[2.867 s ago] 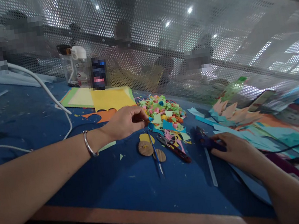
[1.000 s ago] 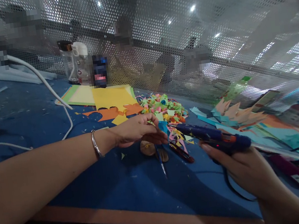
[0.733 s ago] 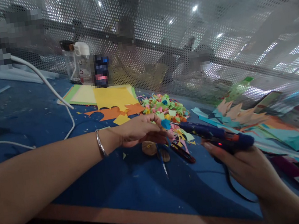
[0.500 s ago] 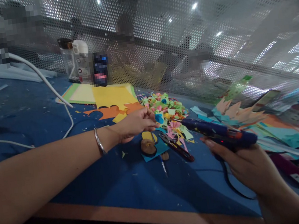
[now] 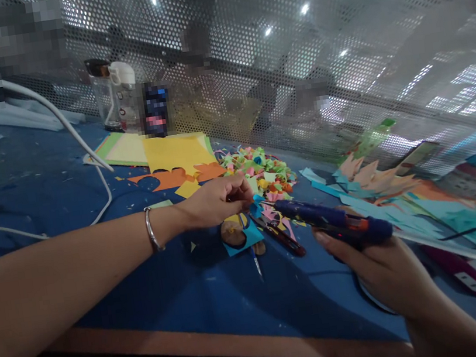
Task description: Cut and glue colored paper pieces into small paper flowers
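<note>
- Although my hands are apart from each other, each has something in its grasp, on my side of the heap (image 5: 263, 169) of paper bits.
- My left hand (image 5: 218, 200), a bangle (image 5: 151, 229) on its wrist, pinches a small blue piece (image 5: 257, 204) between thumb and fingers, just in front of the heap.
- My right hand (image 5: 374, 263) is wrapped around the glue gun (image 5: 327, 213), to the right of the heap and nearer me; its nozzle points left at the blue piece, and I cannot tell whether they touch.
- In front of the heap lie the scissors (image 5: 286, 239), a wooden disc (image 5: 232, 232), a blue offcut (image 5: 251, 237) by the disc, and a brush (image 5: 256, 263) partly hidden.
- Left of the heap are an orange scrap (image 5: 162, 180) and a yellow sheet (image 5: 178, 149); farther left and behind, two bottles (image 5: 126, 99).
- Right of the heap, pointed paper shapes (image 5: 364, 175) are spread.
</note>
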`<state>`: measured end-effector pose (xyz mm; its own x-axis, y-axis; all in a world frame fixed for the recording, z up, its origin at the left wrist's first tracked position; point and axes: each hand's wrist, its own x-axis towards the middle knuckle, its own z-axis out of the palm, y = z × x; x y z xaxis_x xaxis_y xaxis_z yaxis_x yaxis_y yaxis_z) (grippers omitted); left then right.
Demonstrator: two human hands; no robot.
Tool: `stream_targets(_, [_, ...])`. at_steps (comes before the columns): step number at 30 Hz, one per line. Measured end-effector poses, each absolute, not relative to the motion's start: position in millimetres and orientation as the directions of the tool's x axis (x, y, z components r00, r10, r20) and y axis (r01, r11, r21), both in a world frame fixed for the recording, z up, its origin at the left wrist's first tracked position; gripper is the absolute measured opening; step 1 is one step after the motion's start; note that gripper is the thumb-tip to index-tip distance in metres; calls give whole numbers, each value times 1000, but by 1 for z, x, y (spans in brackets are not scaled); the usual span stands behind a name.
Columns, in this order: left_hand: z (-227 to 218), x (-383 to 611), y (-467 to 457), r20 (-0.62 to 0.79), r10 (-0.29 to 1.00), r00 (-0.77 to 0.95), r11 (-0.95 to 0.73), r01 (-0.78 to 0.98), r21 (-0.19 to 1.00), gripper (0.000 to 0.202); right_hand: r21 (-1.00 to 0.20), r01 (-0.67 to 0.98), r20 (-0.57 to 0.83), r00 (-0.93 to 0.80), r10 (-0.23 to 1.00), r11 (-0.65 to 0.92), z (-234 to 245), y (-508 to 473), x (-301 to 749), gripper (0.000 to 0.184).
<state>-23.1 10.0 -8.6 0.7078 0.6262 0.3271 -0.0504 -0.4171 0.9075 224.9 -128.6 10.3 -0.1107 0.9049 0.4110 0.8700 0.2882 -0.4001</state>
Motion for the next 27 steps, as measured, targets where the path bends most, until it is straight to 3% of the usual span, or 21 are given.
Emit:
stream_targets(14, [-8,-23,6,338,609,718,-462,-25,886,14,-414,834,408,-187,893,364,12,-133,217,14])
stream_targets(27, [-8,-23,7,324,606,726,-464,-8,886,16,-432,840,382,-161,910,329,12,-134,216,14])
